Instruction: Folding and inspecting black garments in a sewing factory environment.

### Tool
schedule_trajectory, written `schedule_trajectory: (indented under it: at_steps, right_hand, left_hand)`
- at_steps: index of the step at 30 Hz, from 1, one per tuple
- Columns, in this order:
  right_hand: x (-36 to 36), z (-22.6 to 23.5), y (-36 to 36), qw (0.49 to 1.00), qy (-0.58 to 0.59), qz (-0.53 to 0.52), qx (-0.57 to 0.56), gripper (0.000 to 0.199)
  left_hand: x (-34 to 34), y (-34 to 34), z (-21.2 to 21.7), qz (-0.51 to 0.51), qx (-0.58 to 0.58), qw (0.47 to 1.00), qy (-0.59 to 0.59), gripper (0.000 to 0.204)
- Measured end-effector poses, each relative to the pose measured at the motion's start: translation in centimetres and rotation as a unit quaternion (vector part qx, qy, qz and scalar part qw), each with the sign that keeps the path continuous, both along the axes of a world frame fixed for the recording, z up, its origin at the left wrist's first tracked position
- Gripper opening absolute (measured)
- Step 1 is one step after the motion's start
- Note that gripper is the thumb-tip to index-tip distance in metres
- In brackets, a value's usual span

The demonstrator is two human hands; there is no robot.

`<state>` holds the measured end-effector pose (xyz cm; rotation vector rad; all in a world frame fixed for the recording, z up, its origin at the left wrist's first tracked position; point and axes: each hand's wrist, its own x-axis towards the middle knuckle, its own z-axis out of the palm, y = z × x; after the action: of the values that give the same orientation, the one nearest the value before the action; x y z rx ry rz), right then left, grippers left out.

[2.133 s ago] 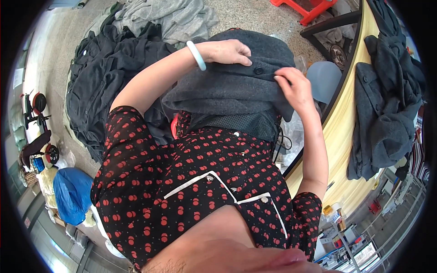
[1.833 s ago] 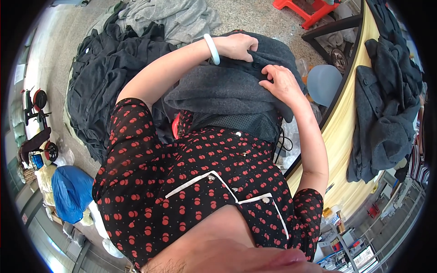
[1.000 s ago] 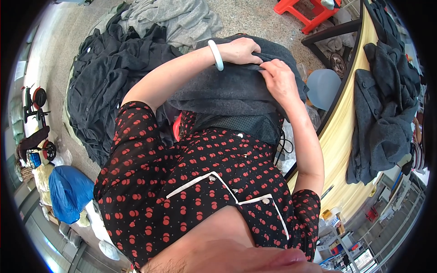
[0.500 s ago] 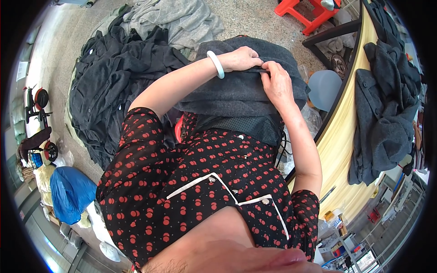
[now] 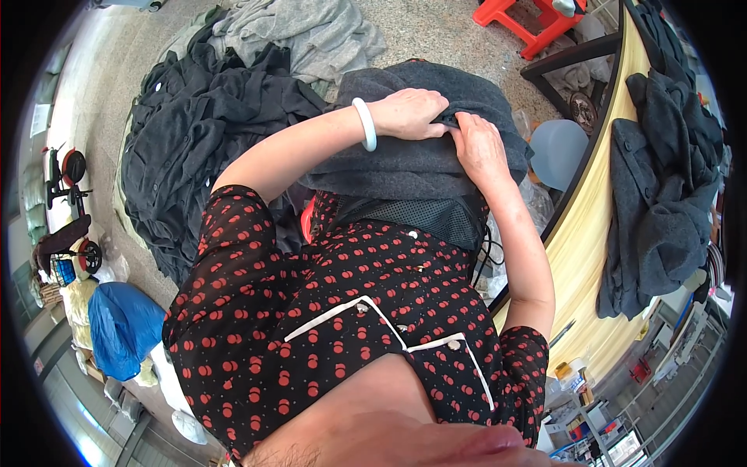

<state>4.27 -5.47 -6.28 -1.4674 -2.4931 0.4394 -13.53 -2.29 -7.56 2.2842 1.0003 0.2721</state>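
A dark grey knit garment (image 5: 389, 167) lies across my lap. Over its middle my left hand (image 5: 411, 114), with a pale bangle (image 5: 364, 124) on the wrist, is closed with the fingertips pinching a fold of the cloth. Just to its right, my right hand (image 5: 480, 148) pinches the same fold with thumb and fingers, so the two hands nearly meet. A small dark gap in the cloth shows between them. Whatever lies under the fingertips is too small to make out.
Dark garments (image 5: 202, 148) are heaped on the floor at left, a light grey garment (image 5: 303, 39) behind them. At right, more dark clothing (image 5: 654, 210) lies on a pale yellow table (image 5: 580, 257). A red stool (image 5: 525, 23) stands far right, and a blue bag (image 5: 124, 331) sits at left.
My left hand has come slightly down and turned over the fold. My right hand has shifted a little right and down. Both keep hold of the garment.
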Motion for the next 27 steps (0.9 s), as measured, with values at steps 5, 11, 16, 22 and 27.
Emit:
schedule_trajectory:
  at_steps: [5, 11, 16, 22, 27]
  right_hand:
    - [0.3, -0.1, 0.1, 0.999, -0.001, 0.017, -0.03, 0.018]
    - [0.6, -0.8, 0.0, 1.0, 0.018, 0.022, -0.007, 0.016]
    - [1.0, -0.8, -0.1, 0.998, 0.059, 0.026, 0.003, 0.017]
    - [1.1, 1.2, 0.0, 0.979, 0.181, -0.06, -0.071, 0.02]
    - [1.8, 1.4, 1.2, 0.974, 0.147, 0.023, -0.173, 0.029]
  left_hand:
    - [0.6, -1.1, -0.7, 0.041, 0.051, 0.998, -0.014, 0.024]
    - [0.8, -1.2, -1.1, 0.051, 0.045, 0.997, -0.026, 0.022]
    - [0.8, -1.0, -1.1, 0.048, 0.04, 0.997, -0.034, 0.021]
    - [0.3, -0.3, -0.2, -0.011, -0.014, 0.996, -0.089, 0.026]
    - [-0.7, 0.5, -0.5, -0.039, -0.109, 0.988, -0.102, 0.039]
